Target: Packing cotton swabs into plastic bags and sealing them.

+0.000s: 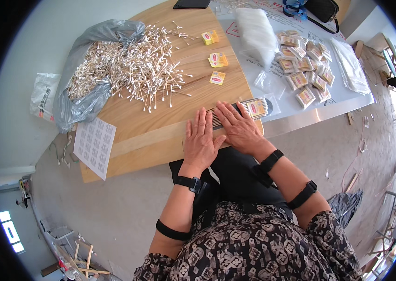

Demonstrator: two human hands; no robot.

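My left hand lies flat near the table's front edge, fingers stretched and held close together. Beside it, my right hand rests with fingers extended over a row of cotton swabs, whose sticks show between the two hands. Just past the right fingers, a flat bundle of cotton swabs with a yellow-and-white label card lies partly in a clear plastic bag. A dark strip shows by the right fingertips; most of it is hidden.
Loose cotton swabs spill from a grey plastic bag on the wooden table. Small stacks of yellow cards lie along it. On the right surface sit several filled swab packs and clear bags. A printed sheet overhangs the front-left edge.
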